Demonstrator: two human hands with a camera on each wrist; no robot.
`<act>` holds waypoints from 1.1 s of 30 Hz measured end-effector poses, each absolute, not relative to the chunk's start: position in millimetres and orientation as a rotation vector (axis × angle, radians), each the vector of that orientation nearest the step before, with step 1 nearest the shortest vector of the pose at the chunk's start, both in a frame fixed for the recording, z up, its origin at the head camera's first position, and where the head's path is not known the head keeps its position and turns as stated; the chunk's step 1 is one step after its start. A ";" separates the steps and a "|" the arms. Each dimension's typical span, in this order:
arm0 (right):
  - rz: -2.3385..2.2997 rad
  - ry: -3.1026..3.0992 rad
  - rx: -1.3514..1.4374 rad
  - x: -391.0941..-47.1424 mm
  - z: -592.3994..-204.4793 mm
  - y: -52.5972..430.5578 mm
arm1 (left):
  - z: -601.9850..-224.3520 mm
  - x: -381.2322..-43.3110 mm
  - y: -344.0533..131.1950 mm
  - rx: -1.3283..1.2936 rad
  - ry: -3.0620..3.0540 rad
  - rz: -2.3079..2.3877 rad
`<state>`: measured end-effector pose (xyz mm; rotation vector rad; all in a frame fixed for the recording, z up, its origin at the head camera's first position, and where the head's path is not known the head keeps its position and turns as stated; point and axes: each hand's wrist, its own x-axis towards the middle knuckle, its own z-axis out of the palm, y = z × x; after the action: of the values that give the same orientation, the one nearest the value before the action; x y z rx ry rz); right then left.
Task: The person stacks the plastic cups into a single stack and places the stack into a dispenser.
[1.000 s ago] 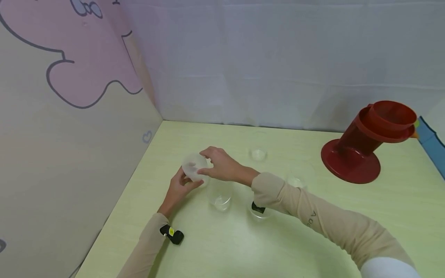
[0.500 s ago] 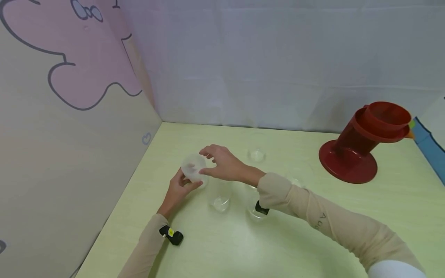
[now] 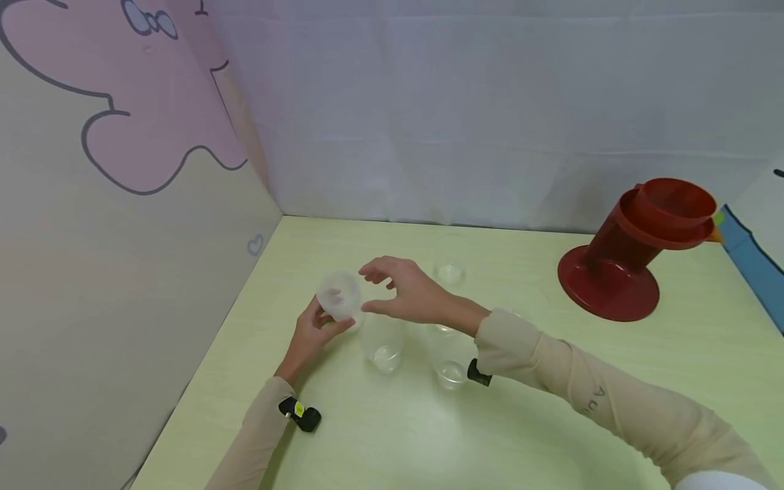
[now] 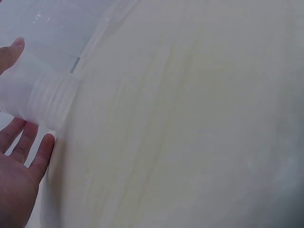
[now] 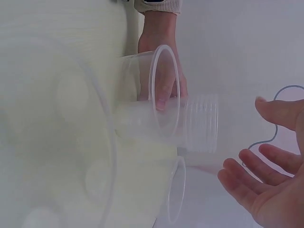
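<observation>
A stack of nested clear plastic cups (image 3: pixel 339 294) stands at the table's left side, its ribbed rims showing in the right wrist view. My left hand (image 3: pixel 309 337) grips the stack low down, thumb on the near side. To the right of the stack my right hand (image 3: pixel 410 291) hovers with fingers spread and holds nothing. A gap separates it from the rims in the right wrist view. Single clear cups stand near the hands: one cup (image 3: pixel 385 350) just right of the stack, another cup (image 3: pixel 450 367) by the right sleeve, a third cup (image 3: pixel 450 271) farther back.
A dark red object (image 3: pixel 631 252) with a round base and wide, tilted cup-like top stands at the back right. A blue item (image 3: pixel 753 262) lies at the right edge. White walls border the pale yellow table (image 3: pixel 380 435) at the back and left.
My right hand has drawn away from the stack to the right, its sleeve shifting right too. The left hand keeps its hold on the stack and has barely moved.
</observation>
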<state>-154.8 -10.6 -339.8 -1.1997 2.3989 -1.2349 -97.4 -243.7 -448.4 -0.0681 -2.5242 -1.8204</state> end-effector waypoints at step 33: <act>-1.476 2.327 -1.189 -121.9 -366.0 55.4 | -480.5 -108.8 -254.0 -0.043 -2.500 -1.814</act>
<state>-121.9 55.4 -366.0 -1.1885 2.3272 -1.4760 -108.8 -254.0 -480.5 -0.0431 -2.4998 -1.8144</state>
